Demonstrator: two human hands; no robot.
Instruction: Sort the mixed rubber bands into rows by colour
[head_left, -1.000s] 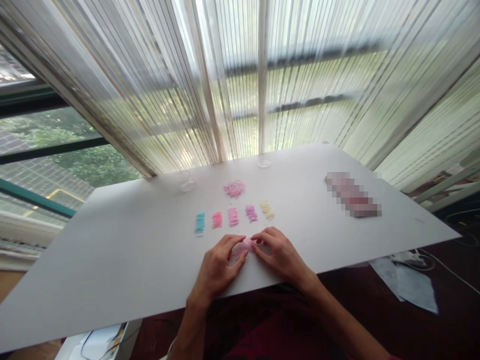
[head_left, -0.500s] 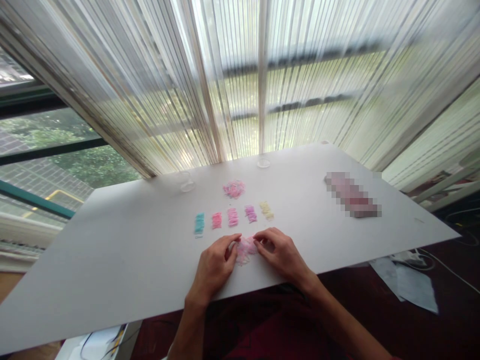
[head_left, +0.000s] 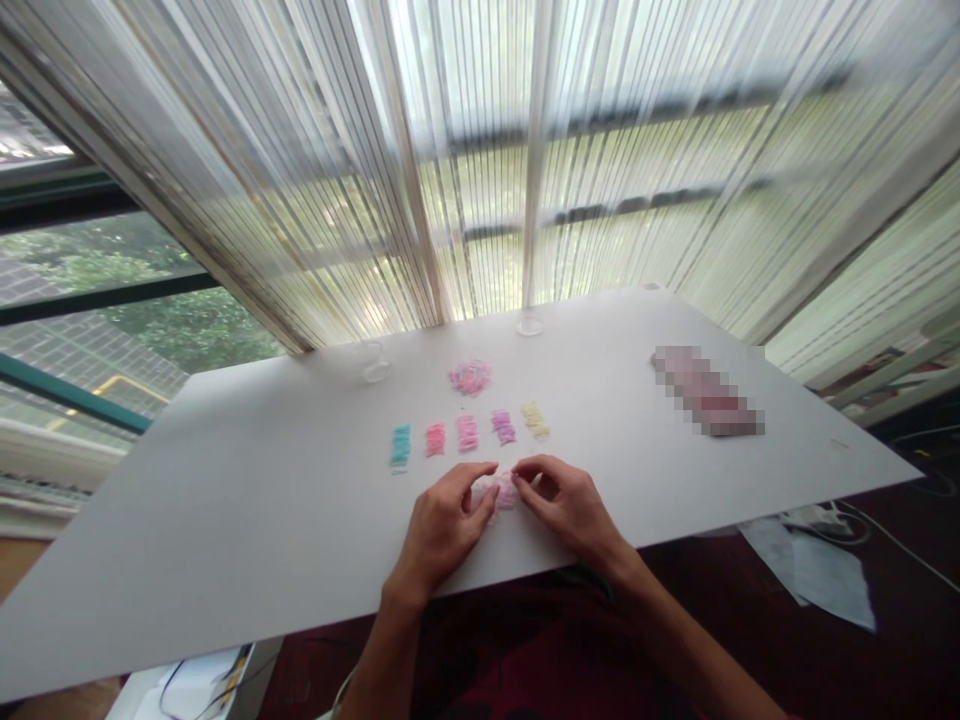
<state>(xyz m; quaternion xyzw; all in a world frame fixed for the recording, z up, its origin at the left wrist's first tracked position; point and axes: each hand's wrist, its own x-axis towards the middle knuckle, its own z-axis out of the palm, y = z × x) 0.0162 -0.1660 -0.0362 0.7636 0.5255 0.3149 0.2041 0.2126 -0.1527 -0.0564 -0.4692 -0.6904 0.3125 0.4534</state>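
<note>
My left hand (head_left: 448, 515) is at the left edge of a small loose pile of pale pink thin pieces (head_left: 505, 492), thumb and forefinger apart around that side. At the pile's right edge, my right hand (head_left: 568, 500) has thumb and forefinger pinched together; whatever lies between the tips is too small to make out. Beyond the hands, small thin pieces lie in a row of colour groups: teal (head_left: 401, 445), coral pink (head_left: 436, 439), light pink (head_left: 468, 433), purple (head_left: 503, 427) and pale yellow (head_left: 535, 421). Farther back is a mixed, mostly pink heap (head_left: 470, 377).
The white table (head_left: 262, 500) reaches to a sheer striped curtain (head_left: 480, 150). Two clear round containers or lids, one at the left (head_left: 377, 370) and one at the right (head_left: 529, 326), stand near the back edge. A pixelated pinkish object (head_left: 709, 395) lies at the right.
My left hand has shifted right, over part of the pile, and its thumb and forefinger show a wider gap. My right hand has barely moved. The pile looks more gathered.
</note>
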